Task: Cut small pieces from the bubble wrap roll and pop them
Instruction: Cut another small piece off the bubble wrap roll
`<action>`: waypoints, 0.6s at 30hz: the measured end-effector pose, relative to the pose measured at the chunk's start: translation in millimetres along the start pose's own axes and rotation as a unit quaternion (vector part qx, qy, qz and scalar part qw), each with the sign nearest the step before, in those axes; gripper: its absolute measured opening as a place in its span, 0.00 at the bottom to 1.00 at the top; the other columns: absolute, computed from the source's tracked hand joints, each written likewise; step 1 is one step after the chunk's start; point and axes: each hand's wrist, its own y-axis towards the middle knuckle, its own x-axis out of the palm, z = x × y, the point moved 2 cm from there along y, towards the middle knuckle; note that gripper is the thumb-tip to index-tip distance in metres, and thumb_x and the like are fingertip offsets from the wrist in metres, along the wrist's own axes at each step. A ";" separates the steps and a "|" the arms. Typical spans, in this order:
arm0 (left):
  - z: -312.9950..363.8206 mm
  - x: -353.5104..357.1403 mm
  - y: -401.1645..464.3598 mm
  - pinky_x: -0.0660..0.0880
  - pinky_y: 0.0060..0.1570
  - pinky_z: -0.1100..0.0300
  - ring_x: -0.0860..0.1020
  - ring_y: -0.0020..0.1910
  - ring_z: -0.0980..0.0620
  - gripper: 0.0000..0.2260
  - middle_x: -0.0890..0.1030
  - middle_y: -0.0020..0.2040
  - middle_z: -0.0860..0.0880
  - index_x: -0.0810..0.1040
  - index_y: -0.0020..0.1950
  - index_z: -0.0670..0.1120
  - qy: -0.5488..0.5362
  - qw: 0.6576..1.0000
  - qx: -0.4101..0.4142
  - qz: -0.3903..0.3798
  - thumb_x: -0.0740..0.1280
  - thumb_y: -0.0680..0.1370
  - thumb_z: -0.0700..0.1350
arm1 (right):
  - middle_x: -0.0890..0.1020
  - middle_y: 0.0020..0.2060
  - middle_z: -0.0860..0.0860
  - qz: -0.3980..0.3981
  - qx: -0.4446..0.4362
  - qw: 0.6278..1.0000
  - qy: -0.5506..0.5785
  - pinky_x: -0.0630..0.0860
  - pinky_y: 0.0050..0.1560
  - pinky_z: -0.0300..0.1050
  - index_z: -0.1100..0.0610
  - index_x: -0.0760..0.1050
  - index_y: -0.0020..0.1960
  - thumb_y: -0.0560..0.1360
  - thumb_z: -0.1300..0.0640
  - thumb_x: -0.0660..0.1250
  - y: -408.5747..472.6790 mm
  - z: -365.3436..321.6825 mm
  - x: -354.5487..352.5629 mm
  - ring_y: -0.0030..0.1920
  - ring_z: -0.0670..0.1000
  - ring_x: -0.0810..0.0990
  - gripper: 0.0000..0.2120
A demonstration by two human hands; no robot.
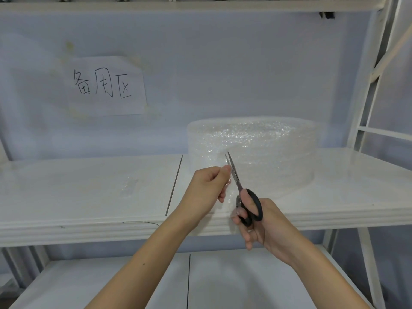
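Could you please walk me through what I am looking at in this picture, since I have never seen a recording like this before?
There is no machine here: the single picture comes from a wide-angle camera worn on a person's head, looking forward and down at their own bare hands. In front of them is a white shelf with a big roll of clear bubble wrap standing on it. The right hand holds black-handled scissors, blades slightly parted and pointing up toward the roll. The left hand pinches a loose strip of the wrap beside the blades, apparently holding it taut for a cut. A small clear scrap, probably bubble wrap too, lies on the shelf to the left. A handwritten paper sign is stuck to the wall behind.
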 end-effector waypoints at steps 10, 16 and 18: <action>18.5 -27.5 15.6 0.78 0.40 0.60 0.78 0.36 0.53 0.20 0.82 0.40 0.49 0.81 0.46 0.42 0.094 0.994 -0.053 -0.009 0.66 0.78 0.60 | 0.70 0.30 0.58 -0.004 -0.012 1.000 -0.015 0.71 0.20 0.39 0.52 0.73 0.24 0.66 0.39 0.67 -0.7 -0.5 -0.2 0.19 0.48 0.69 0.21; 18.0 -21.4 22.3 0.78 0.37 0.62 0.77 0.31 0.57 0.14 0.78 0.35 0.51 0.79 0.43 0.42 0.066 0.997 0.011 0.039 0.64 0.81 0.50 | 0.69 0.32 0.59 -0.002 -0.006 1.000 -0.004 0.71 0.20 0.40 0.52 0.73 0.24 0.67 0.39 0.67 -2.1 2.6 0.7 0.19 0.48 0.69 0.20; 15.5 -18.9 23.3 0.76 0.35 0.63 0.76 0.30 0.57 0.14 0.77 0.33 0.52 0.76 0.39 0.44 0.051 0.998 0.008 0.034 0.63 0.82 0.49 | 0.68 0.33 0.60 -0.001 -0.004 1.000 -0.003 0.70 0.20 0.40 0.52 0.73 0.24 0.67 0.39 0.67 -2.7 2.6 0.6 0.20 0.49 0.69 0.21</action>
